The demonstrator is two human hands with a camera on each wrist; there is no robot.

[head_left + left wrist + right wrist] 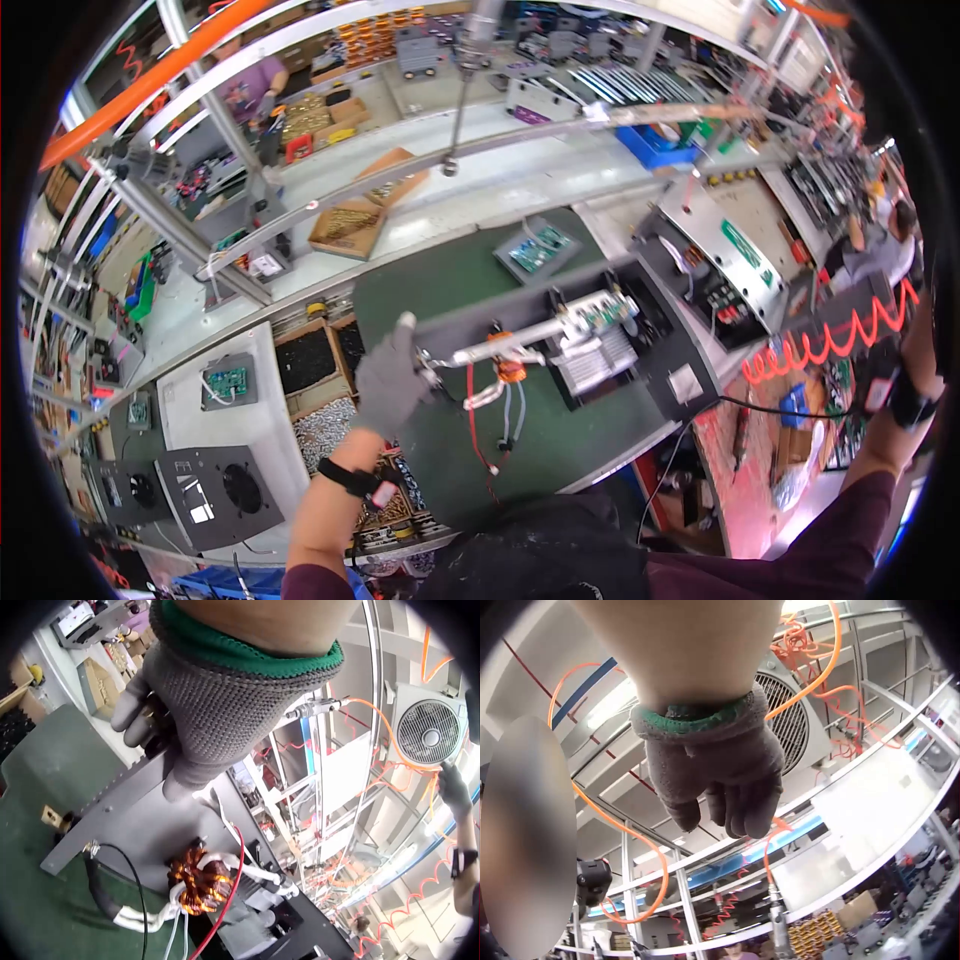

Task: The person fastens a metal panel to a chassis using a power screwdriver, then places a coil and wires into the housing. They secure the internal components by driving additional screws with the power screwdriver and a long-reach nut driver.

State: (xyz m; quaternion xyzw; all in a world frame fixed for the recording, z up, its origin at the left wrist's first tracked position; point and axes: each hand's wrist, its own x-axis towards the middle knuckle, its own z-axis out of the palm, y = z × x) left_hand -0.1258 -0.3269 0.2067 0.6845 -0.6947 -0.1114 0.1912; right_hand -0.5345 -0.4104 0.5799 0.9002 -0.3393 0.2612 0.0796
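Observation:
My left hand [390, 378], in a grey knit glove with a green cuff, grips the end wall of a dark grey metal chassis [127, 806]. The thumb lies on its inner face and the fingers on the other side. Inside the chassis are a copper-wound toroid coil [201, 879], a finned heatsink [597, 368] and a green circuit board [606, 312]. Red and grey wires [471, 400] trail over the green mat [540, 450]. My right hand [716, 780], also gloved, is raised away from the chassis, fingers loosely bent, with nothing seen in it.
A circuit board in a grey tray [538, 250] lies behind the chassis. Bins of screws [325, 430] stand at left, beside panels with fans [220, 490]. A screwdriver on a rod [455, 140] hangs over the bench. Orange hoses [645, 900] and a wall fan [429, 729] are overhead.

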